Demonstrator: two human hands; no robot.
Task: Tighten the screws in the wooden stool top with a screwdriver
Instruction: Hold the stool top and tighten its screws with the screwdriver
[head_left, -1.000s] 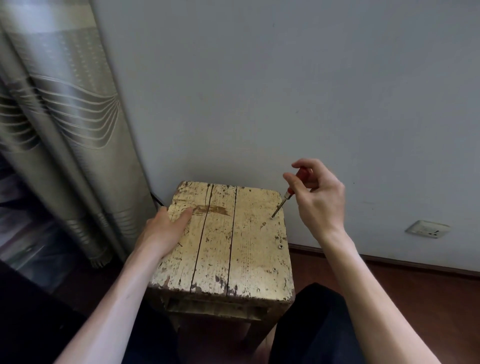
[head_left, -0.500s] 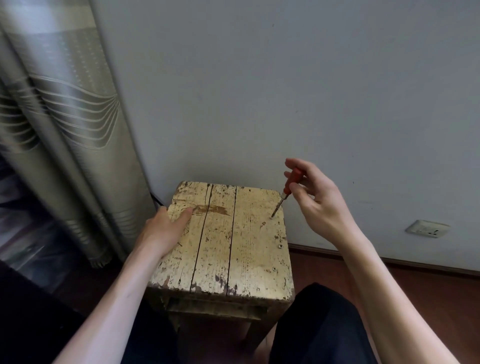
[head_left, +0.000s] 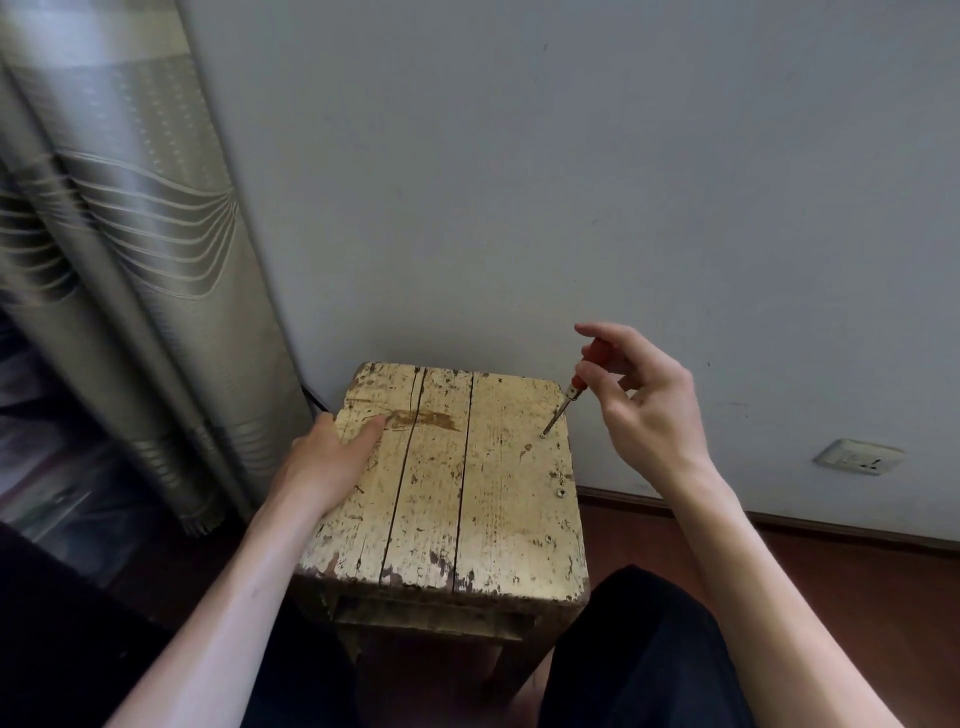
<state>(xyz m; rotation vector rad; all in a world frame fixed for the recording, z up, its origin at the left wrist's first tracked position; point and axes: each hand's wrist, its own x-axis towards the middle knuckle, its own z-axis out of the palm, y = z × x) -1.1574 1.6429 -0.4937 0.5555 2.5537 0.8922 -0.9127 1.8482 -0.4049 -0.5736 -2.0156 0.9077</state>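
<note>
Head view: a person's right hand (head_left: 644, 400) pinches the red handle of the one screwdriver (head_left: 573, 388), its shaft slanting down and left from the hand to a screw (head_left: 543, 435) near the stool top's (head_left: 441, 493) far right corner. Three screws show along the right edge. The left hand (head_left: 332, 462) grips the left edge, thumb on top.

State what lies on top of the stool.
The left hand holds the stool top; the right hand pinches a screwdriver, tip on a far-right screw. Two more screws show nearer. Wood under the left hand is hidden.
</note>
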